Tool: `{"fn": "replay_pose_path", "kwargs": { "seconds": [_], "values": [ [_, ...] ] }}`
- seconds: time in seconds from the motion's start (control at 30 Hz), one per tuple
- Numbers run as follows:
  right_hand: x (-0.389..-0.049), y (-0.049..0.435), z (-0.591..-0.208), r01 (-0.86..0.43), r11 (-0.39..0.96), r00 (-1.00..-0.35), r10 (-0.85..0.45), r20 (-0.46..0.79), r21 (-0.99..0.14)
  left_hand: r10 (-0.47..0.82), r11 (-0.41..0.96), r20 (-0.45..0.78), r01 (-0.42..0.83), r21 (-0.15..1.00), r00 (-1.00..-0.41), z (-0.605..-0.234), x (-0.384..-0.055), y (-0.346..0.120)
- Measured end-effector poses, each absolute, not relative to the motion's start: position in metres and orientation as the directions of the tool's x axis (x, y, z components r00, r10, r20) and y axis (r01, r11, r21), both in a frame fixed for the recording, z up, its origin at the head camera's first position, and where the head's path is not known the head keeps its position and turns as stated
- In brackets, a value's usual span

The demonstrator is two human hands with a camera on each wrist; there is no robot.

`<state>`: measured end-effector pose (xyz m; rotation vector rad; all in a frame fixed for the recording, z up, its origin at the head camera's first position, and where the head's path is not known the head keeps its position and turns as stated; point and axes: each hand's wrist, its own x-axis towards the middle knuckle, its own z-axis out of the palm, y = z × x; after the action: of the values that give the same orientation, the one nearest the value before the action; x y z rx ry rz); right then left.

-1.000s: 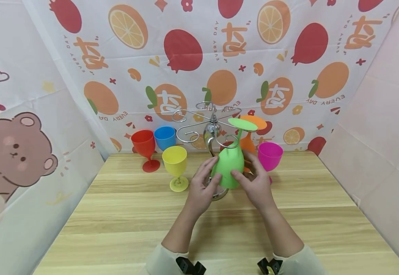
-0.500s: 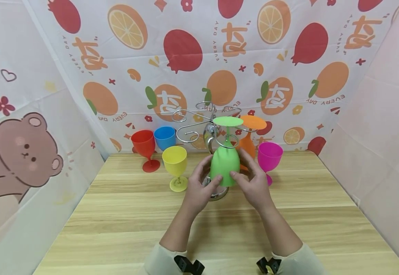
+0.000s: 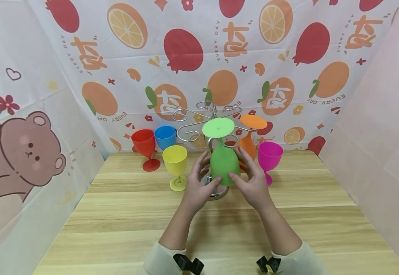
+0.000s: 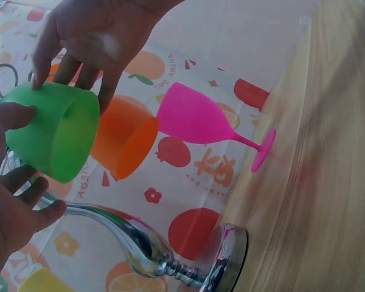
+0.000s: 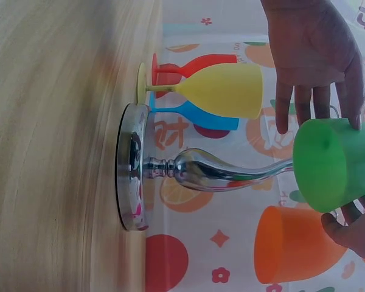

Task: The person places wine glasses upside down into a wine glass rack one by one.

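Note:
A green plastic goblet [image 3: 225,164] is upside down at the front of the chrome stemware rack [image 3: 216,195], its foot above a wire loop and its bowl below. Its stem is at that loop; whether it lies inside the curl I cannot tell. My left hand [image 3: 198,188] holds the bowl from the left, thumb on the near side. From the right, my right hand [image 3: 254,187] grips the same bowl, thumb near its lower front. In the left wrist view the goblet's open mouth [image 4: 76,137] faces the tabletop. An orange goblet [image 3: 248,144] hangs upside down behind my right hand.
Left of the rack stand a yellow goblet [image 3: 175,160], a red goblet [image 3: 143,141] and a blue goblet [image 3: 165,137]. A magenta goblet [image 3: 269,156] stands to the right on the wooden table [image 3: 288,229]. A fruit-print cloth [image 3: 192,88] hangs behind.
The green goblet has moved left with both hands, from tilted right to nearly vertical at the loop. Its foot now tips toward me and shows more of its top.

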<state>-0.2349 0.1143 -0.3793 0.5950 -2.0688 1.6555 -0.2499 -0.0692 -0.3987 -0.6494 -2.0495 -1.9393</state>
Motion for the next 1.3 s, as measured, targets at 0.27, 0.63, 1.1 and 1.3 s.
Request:
{"fn": "replay_pose_path", "kwargs": {
  "seconds": [0.27,0.63,1.1,1.3],
  "values": [
    [-0.232,0.115,-0.380,-0.599,0.166,-0.800,-0.083,0.594,-0.783,0.155,0.023,0.462,0.471,0.882,-0.873,-0.390,-0.242,-0.068],
    [-0.227,0.117,-0.384,-0.598,0.169,-0.800,-0.076,0.594,-0.783,0.139,0.042,0.486,0.495,0.868,-0.863,-0.377,-0.226,-0.066],
    [-0.225,0.121,-0.388,-0.561,0.119,-0.828,-0.084,0.555,-0.819,0.133,0.050,0.494,0.504,0.862,-0.859,-0.376,-0.218,-0.064],
    [-0.223,0.123,-0.389,-0.518,0.117,-0.855,-0.062,0.515,-0.847,0.133,0.050,0.488,0.498,0.866,-0.862,-0.376,-0.215,-0.063]
  ]
}}
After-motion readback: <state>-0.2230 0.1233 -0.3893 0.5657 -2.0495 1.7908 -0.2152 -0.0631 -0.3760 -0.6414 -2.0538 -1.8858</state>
